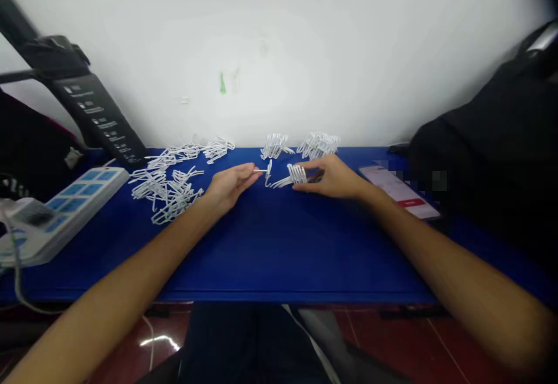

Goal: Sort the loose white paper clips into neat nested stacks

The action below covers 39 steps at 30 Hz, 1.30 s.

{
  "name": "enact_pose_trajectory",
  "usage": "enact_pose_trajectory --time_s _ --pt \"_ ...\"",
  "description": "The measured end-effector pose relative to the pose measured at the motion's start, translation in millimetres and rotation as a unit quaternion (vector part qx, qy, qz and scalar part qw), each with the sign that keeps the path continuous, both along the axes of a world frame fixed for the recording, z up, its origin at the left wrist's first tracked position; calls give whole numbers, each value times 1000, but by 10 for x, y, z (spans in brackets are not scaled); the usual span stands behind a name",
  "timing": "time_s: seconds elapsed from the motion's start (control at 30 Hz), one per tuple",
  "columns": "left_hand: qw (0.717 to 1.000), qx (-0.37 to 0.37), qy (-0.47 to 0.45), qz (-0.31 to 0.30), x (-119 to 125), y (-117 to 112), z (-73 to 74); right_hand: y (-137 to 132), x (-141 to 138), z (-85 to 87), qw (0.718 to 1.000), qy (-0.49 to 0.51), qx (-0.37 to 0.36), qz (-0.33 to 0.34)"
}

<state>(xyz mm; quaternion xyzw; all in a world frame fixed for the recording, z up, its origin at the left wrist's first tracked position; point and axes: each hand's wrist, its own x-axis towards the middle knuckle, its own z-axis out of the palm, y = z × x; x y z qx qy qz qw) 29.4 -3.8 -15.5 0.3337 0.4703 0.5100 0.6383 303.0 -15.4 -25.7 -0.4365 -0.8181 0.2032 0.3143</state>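
My left hand (231, 185) is closed in a pinch on the end of a single white wire hook (269, 173), which points right toward my other hand. To its right, my right hand (329, 176) grips a bundle of similar white wire hooks (296, 173) lined up side by side, thumb below and fingers above. The single hook and the bundle are close together but appear apart. A loose, tangled heap of white wire hooks (168, 189) lies left of my left hand. Behind my hands, near the wall, are two neater groups of hooks (275, 145) (319, 144).
A blue table top (279, 244) runs up against a white wall (305, 53). On the left are a white power strip (82, 198) with a cable and a black panel (107, 114). A phone (399, 191) and a black bag (483, 134) are on the right.
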Motion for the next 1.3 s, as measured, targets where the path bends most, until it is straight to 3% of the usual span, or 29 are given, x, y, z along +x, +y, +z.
enact_pose_trajectory --time_s 0.17,0.27,0.33,0.4,0.5,0.63,0.83,1.0,1.13,1.3 --pt "992 51 111 10 15 -57 -38 -3 -1 4 1000 -4 1 -6" --pt "958 123 258 -9 -28 -49 -68 -12 -3 18 1000 -13 2 4" --pt "904 188 381 -35 -79 -16 -88 -16 -4 22 1000 -13 1 12" --pt "830 260 492 -43 -132 18 -103 -16 -4 22 1000 -8 -1 11" --pt "736 332 589 -32 -192 34 -113 -15 -5 22 1000 -8 -1 3" --pt "676 360 640 -54 -229 11 -104 -16 -4 26 1000 -3 2 9" --pt "655 384 646 -77 -232 -11 -37 -19 -2 30 1000 -9 7 8" --pt "613 332 714 -66 -264 -71 109 -12 7 30 1000 3 -6 12" --pt "618 332 706 -96 -274 -84 158 3 8 10 1000 -8 2 -2" --pt "627 373 672 -129 -118 -166 103 -12 -28 5 1000 -10 19 -5"
